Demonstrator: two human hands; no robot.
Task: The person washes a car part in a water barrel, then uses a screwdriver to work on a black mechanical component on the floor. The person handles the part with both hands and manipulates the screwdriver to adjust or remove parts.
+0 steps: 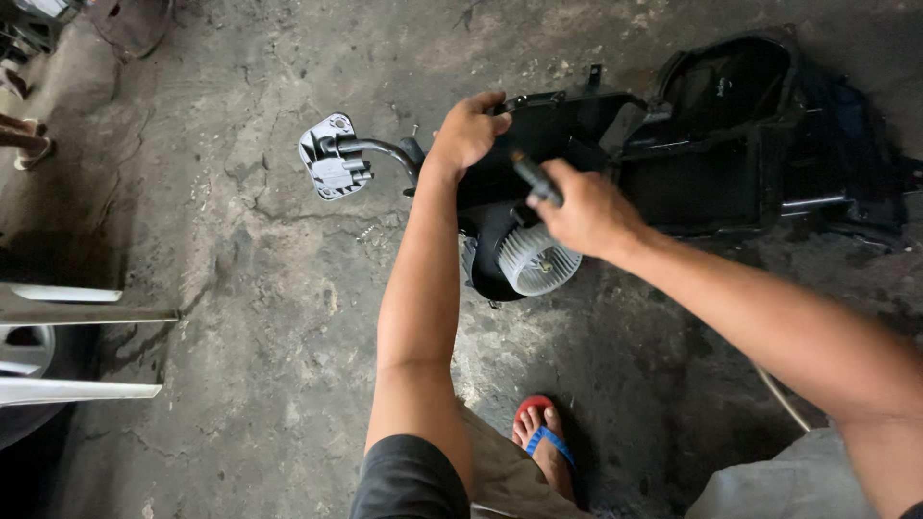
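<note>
Right hand (588, 213) closed around a dark-handled tool (535, 179), poised over the white ribbed plastic blower wheel (535, 259). Left hand (466, 133) clamped on the black plastic housing (673, 154) at ten o'clock. Grey metal bracket (332, 159) at nine o'clock, on cracked concrete floor (250, 317).

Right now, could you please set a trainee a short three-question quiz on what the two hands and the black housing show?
1. True or false: the left hand grips the top edge of the black housing.
2. What does the right hand hold? A) a dark-handled tool B) a white rag C) nothing
3. What white, finned, round part sits at the housing's lower end, just below the right hand?

Key:
1. True.
2. A.
3. The blower wheel.
</note>
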